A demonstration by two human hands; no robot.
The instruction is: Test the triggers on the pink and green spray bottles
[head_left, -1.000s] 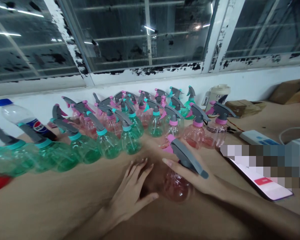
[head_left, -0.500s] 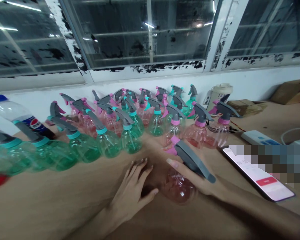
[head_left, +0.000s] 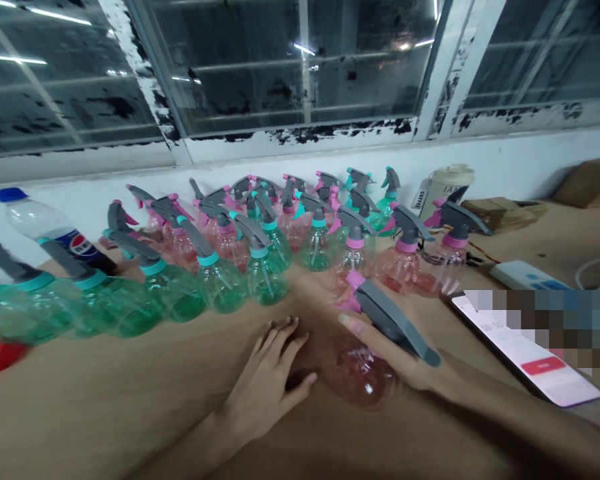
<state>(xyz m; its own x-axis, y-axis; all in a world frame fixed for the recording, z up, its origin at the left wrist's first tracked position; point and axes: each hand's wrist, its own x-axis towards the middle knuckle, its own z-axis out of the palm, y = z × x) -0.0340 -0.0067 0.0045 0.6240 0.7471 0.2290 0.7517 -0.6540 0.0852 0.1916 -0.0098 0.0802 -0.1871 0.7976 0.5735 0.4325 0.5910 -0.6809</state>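
Note:
A clear pink spray bottle [head_left: 365, 380] with a grey and pink trigger head stands in front of me. My right hand [head_left: 395, 340] is wrapped round its neck, just under the head, with the thumb showing on the near side. To its left my left hand [head_left: 270, 373] lies on the table, fingers spread and holding nothing. Beyond the hands are rows of spray bottles. The green ones, such as this green spray bottle [head_left: 266, 280], have turquoise collars, and the pink ones, such as this pink spray bottle [head_left: 397, 267], have pink collars.
A phone [head_left: 525, 360] with a lit screen lies at the right, near a white power strip [head_left: 530, 275]. Behind stand a coffee cup [head_left: 447, 183] and cardboard pieces [head_left: 505, 212]. A cola bottle [head_left: 55, 227] is at the left, above a red packet [head_left: 0, 357].
The view has shifted slightly, so most things appear a little further right. My right hand keeps its hold on the pink spray bottle, and my left hand stays spread on the table.

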